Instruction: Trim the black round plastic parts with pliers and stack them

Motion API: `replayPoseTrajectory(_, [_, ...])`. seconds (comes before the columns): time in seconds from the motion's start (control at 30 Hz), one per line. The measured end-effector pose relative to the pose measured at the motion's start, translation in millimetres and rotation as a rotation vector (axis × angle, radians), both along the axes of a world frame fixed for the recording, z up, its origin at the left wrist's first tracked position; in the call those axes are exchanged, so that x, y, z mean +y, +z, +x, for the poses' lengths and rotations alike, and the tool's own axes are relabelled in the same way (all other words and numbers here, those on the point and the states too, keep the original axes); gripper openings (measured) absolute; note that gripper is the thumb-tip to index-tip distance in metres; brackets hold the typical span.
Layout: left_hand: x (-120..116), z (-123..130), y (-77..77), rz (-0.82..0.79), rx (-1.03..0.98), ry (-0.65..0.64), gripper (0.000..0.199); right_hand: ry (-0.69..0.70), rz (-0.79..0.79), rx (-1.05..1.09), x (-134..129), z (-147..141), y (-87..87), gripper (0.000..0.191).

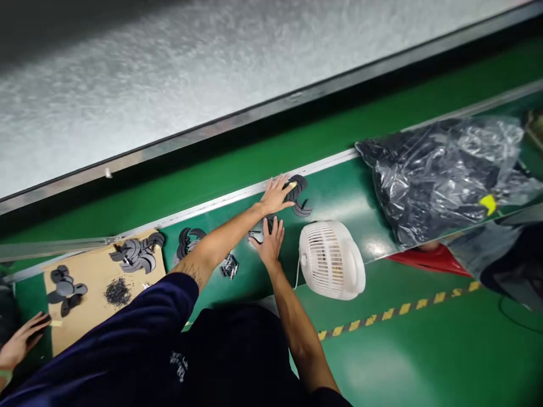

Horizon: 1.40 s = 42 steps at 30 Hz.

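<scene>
My left hand [275,198] reaches forward over the green workbench, palm down with its fingers spread. Beside its fingertips lies a pile of dark grey curved pieces [302,210], partly hidden by the hand. Closer to my body, my right hand [270,243] is low over the bench with fingers extended and thumb out to the left. A dark piece [268,223] sits at its fingertips, mostly covered. Left of that thumb is a small dark part [254,234], too small to name. Small black and metallic parts [229,265] form a heap between my arms.
A white fan [328,260] stands right of my right hand. Farther right is a clear plastic bag of dark items [441,175]. On the left, cardboard [93,271] carries curved pieces and black bits, and another person's hand [23,342] rests near it. A metal-edged surface [190,73] spans the top.
</scene>
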<state>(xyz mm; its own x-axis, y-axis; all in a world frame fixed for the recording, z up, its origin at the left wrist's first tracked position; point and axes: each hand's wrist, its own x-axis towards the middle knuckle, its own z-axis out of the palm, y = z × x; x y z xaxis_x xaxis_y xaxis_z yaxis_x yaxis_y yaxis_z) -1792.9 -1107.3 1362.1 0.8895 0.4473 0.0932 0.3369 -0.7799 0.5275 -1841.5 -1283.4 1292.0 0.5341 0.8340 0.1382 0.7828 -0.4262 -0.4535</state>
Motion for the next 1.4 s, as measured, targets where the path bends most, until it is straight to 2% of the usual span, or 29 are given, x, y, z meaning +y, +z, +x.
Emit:
replayPoseTrajectory(0.07, [2.1, 41.5, -3.4, -0.013, 0.06, -0.097, 0.091, 0.021, -0.006, 0.005, -4.7, 0.1, -1.9, 0.069])
replayPoseTrajectory(0.1, [1.7, 53.1, -6.2, -0.019, 0.096, -0.131, 0.095, 0.023, 0.001, 0.01, -7.5, -0.1, -2.1, 0.063])
replayPoseTrajectory(0.17, [-1.1, 57.7, -12.8, -0.011, 0.143, -0.16, 0.091, 0.024, 0.019, 0.022, -13.3, -0.1, -1.7, 0.05])
replayPoseTrajectory(0.23, [-5.3, 42.5, -20.4, 0.022, 0.126, -0.153, 0.077, 0.03, 0.034, 0.034, -18.9, 0.7, -1.2, 0.043])
replayPoseTrajectory(0.33, [-12.1, 3.8, -31.9, 0.06, 0.058, -0.12, 0.063, 0.046, 0.042, 0.04, -24.5, 3.2, -1.7, 0.041])
replayPoseTrajectory(0.5, [-18.9, -45.5, -41.8, 0.017, 0.031, -0.003, 0.065, 0.114, 0.009, 0.022, -27.3, 5.5, -3.5, 0.062])
replayPoseTrajectory(0.67, [-18.9, -70.9, -44.5, -0.031, 0.027, 0.109, 0.083, 0.121, -0.03, 0.018, -34.3, 6.8, -5.0, 0.063])
replayPoseTrajectory(0.73, [-19.1, -76.6, -46.8, -0.043, 0.023, 0.145, 0.078, 0.109, -0.035, 0.014, -36.0, 8.6, -5.7, 0.069])
replayPoseTrajectory(0.87, [-18.2, -81.0, -50.5, -0.058, 0.015, 0.197, 0.049, 0.083, -0.037, 0.011, -35.5, 11.5, -6.8, 0.074])
replayPoseTrajectory(0.97, [-12.7, -84.1, -46.7, -0.061, 0.029, 0.23, 0.034, 0.09, -0.031, 0.014, -34.4, 12.0, -7.6, 0.069])
replayPoseTrajectory(1.1, [-1.5, -100.0, -29.8, -0.052, 0.094, 0.248, 0.032, 0.124, -0.013, 0.026, -33.3, 11.7, -8.8, 0.06])
replayPoseTrajectory(1.23, [-4.7, -123.1, -13.1, -0.045, 0.203, 0.196, 0.05, 0.136, 0.015, 0.036, -31.8, 11.2, -9.2, 0.056])
replayPoseTrajectory(1.33, [-18.1, -130.8, -10.0, -0.055, 0.293, 0.17, 0.07, 0.156, 0.035, 0.045, -31.4, 10.6, -8.6, 0.052])
replayPoseTrajectory(1.4, [-26.9, -129.8, -10.8, -0.065, 0.338, 0.184, 0.073, 0.175, 0.047, 0.057, -31.6, 10.2, -8.2, 0.047])
